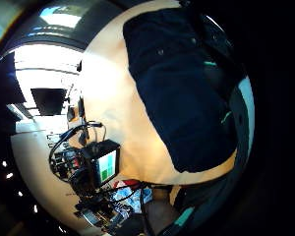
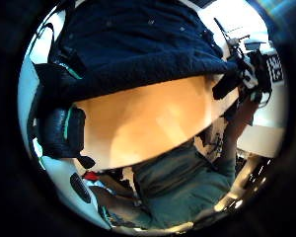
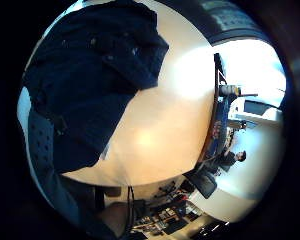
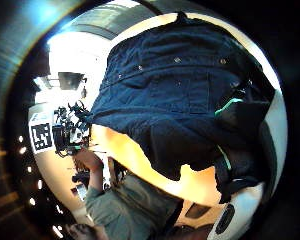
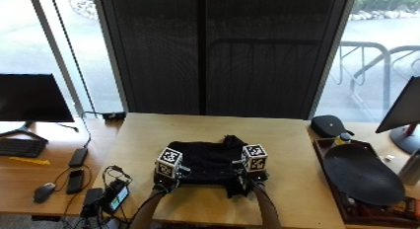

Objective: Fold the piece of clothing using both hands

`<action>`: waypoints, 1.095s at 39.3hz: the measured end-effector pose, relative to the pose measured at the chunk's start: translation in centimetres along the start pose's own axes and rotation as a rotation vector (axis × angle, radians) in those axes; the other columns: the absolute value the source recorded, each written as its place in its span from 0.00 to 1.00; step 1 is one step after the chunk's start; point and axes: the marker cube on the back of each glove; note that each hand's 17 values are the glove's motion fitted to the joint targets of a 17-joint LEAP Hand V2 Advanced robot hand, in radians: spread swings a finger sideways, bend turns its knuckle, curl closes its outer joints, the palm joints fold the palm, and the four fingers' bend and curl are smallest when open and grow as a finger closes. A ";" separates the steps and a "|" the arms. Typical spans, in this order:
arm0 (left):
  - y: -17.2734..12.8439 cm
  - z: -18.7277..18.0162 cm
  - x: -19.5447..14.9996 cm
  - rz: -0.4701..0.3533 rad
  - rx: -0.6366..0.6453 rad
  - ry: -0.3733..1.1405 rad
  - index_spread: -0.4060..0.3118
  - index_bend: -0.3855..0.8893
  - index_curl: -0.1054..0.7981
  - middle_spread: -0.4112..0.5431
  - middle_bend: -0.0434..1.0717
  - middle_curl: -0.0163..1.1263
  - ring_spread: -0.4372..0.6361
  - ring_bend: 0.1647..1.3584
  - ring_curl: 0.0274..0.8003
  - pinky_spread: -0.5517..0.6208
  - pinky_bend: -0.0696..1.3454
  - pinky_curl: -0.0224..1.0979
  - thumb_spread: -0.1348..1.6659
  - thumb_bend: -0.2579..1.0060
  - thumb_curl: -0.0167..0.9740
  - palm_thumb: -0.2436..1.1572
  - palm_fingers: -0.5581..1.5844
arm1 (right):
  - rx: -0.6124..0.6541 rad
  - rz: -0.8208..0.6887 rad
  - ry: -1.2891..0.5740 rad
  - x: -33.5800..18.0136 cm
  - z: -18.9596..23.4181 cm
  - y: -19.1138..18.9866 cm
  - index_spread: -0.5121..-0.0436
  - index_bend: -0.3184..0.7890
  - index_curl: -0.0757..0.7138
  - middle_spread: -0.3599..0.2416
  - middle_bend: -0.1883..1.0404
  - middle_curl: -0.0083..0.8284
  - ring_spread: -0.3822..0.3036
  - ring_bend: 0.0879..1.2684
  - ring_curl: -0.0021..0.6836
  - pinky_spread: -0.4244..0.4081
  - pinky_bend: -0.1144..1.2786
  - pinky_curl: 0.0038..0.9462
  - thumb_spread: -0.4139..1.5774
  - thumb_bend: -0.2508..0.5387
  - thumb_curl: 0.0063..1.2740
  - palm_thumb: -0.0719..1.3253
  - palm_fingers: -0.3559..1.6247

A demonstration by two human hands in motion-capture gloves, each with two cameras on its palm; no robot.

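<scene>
A dark navy piece of clothing lies bunched on the wooden table, near its front edge. My left hand grips the cloth's near left edge and my right hand grips its near right edge. A corner of cloth hangs below the right hand. In the palm views the clothing fills much of the picture, its buttons showing, with gloved fingers curled on the fabric. The little finger side views show the cloth spread over the tabletop.
A small device with cables sits at the table's front left corner. A black case, a bottle and a tray with a dark oval dish stand at the right. A monitor and mouse occupy the left desk.
</scene>
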 end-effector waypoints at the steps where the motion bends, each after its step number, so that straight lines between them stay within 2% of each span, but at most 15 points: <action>1: 0.5 -1.0 0.1 0.013 0.002 0.003 0.17 0.46 0.63 0.09 0.45 0.46 0.08 0.40 0.50 0.44 0.11 0.19 0.69 0.20 0.42 0.75 0.80 | -0.034 -0.006 -0.024 -0.1 -0.4 0.6 0.39 0.40 0.54 0.18 0.43 0.53 0.15 0.46 0.60 0.15 0.43 0.37 0.76 0.35 0.29 0.71 0.86; 3: 1.1 -2.7 0.0 0.027 0.004 0.003 0.17 0.46 0.63 0.09 0.45 0.46 0.07 0.42 0.51 0.44 0.11 0.18 0.69 0.20 0.42 0.76 0.80 | -0.035 -0.015 -0.059 0.0 -1.7 0.8 0.40 0.40 0.53 0.18 0.44 0.54 0.15 0.48 0.61 0.14 0.44 0.38 0.76 0.35 0.29 0.72 0.86; 6: 0.4 -4.5 -0.8 0.010 0.016 -0.015 0.17 0.47 0.64 0.09 0.46 0.47 0.07 0.43 0.52 0.44 0.11 0.17 0.70 0.20 0.42 0.76 0.80 | 0.014 -0.012 -0.128 0.5 -4.1 -0.1 0.41 0.39 0.52 0.18 0.46 0.55 0.16 0.52 0.64 0.12 0.44 0.38 0.76 0.34 0.29 0.73 0.86; 9: -1.0 -6.0 -1.7 -0.045 0.040 -0.026 0.17 0.46 0.65 0.08 0.47 0.47 0.06 0.45 0.53 0.43 0.12 0.17 0.71 0.20 0.41 0.76 0.80 | 0.071 0.012 -0.179 0.6 -6.5 -1.4 0.41 0.39 0.51 0.18 0.50 0.57 0.17 0.54 0.65 0.10 0.45 0.38 0.75 0.31 0.29 0.73 0.87; 13: -4.6 -7.2 -3.1 -0.153 0.124 -0.031 0.17 0.46 0.65 0.08 0.48 0.47 0.06 0.46 0.53 0.43 0.12 0.16 0.72 0.19 0.40 0.76 0.80 | 0.154 0.101 -0.160 0.8 -8.6 -5.0 0.42 0.40 0.51 0.20 0.53 0.58 0.19 0.57 0.67 0.09 0.46 0.39 0.74 0.30 0.29 0.73 0.87; 20: -11.1 -3.9 -3.8 -0.281 0.256 0.015 0.17 0.46 0.66 0.08 0.49 0.47 0.06 0.48 0.54 0.43 0.13 0.15 0.73 0.19 0.40 0.76 0.80 | 0.196 0.246 -0.070 1.4 -6.7 -12.1 0.42 0.41 0.51 0.20 0.54 0.59 0.21 0.61 0.70 0.08 0.48 0.40 0.72 0.29 0.28 0.72 0.86; 24: -11.6 -2.8 -4.4 -0.345 0.262 -0.061 0.17 0.46 0.67 0.08 0.49 0.48 0.06 0.49 0.54 0.45 0.11 0.14 0.75 0.21 0.40 0.78 0.79 | 0.348 0.271 -0.098 0.6 -6.5 -14.3 0.41 0.45 0.54 0.19 0.49 0.57 0.20 0.59 0.70 0.08 0.49 0.41 0.74 0.33 0.29 0.77 0.83; 27: -12.6 -2.6 -5.2 -0.392 0.347 -0.099 0.17 0.47 0.68 0.09 0.50 0.48 0.07 0.48 0.55 0.46 0.11 0.13 0.77 0.21 0.39 0.79 0.78 | 0.462 0.317 -0.088 1.2 -5.6 -16.4 0.41 0.44 0.55 0.17 0.47 0.57 0.20 0.57 0.69 0.08 0.49 0.41 0.75 0.34 0.29 0.78 0.83; 28: -13.3 -2.3 -5.3 -0.398 0.379 -0.088 0.17 0.48 0.68 0.08 0.49 0.48 0.07 0.48 0.55 0.47 0.11 0.13 0.77 0.21 0.39 0.80 0.78 | 0.480 0.336 -0.084 1.3 -5.2 -16.9 0.41 0.44 0.55 0.17 0.47 0.57 0.20 0.57 0.69 0.09 0.49 0.41 0.75 0.34 0.29 0.79 0.83; 30: -14.3 -1.4 -5.4 -0.404 0.407 -0.065 0.16 0.48 0.68 0.09 0.49 0.48 0.08 0.48 0.55 0.48 0.11 0.12 0.78 0.21 0.39 0.80 0.77 | 0.437 0.377 -0.077 1.4 -4.0 -16.8 0.41 0.44 0.56 0.17 0.46 0.56 0.20 0.57 0.69 0.09 0.49 0.41 0.75 0.34 0.29 0.80 0.83; 33: -14.7 0.3 -5.0 -0.408 0.337 -0.035 0.16 0.48 0.69 0.09 0.49 0.48 0.08 0.48 0.55 0.49 0.11 0.11 0.79 0.21 0.38 0.81 0.77 | 0.369 0.414 -0.070 1.3 -2.4 -16.5 0.40 0.44 0.57 0.17 0.45 0.56 0.20 0.56 0.69 0.09 0.48 0.41 0.75 0.32 0.29 0.80 0.83; 35: -14.6 1.4 -4.9 -0.418 0.269 -0.038 0.16 0.48 0.69 0.09 0.49 0.48 0.08 0.47 0.55 0.49 0.12 0.11 0.80 0.21 0.38 0.81 0.77 | 0.401 0.412 -0.068 1.3 -1.9 -17.2 0.40 0.44 0.57 0.16 0.45 0.56 0.20 0.55 0.69 0.09 0.48 0.40 0.74 0.30 0.29 0.79 0.83; 39: -15.3 2.9 -5.4 -0.434 0.245 -0.073 0.17 0.47 0.69 0.10 0.49 0.48 0.09 0.47 0.55 0.50 0.12 0.10 0.81 0.21 0.38 0.82 0.77 | 0.455 0.404 -0.065 1.6 -1.2 -18.6 0.40 0.43 0.57 0.16 0.46 0.57 0.20 0.55 0.69 0.10 0.47 0.40 0.73 0.29 0.30 0.78 0.83; 43: -14.4 3.7 -4.7 -0.439 0.166 -0.001 0.18 0.45 0.68 0.10 0.49 0.48 0.09 0.47 0.55 0.51 0.12 0.10 0.81 0.21 0.38 0.83 0.76 | 0.498 0.396 -0.077 2.2 -1.2 -18.8 0.40 0.42 0.57 0.16 0.46 0.57 0.20 0.55 0.69 0.10 0.48 0.40 0.71 0.28 0.30 0.78 0.83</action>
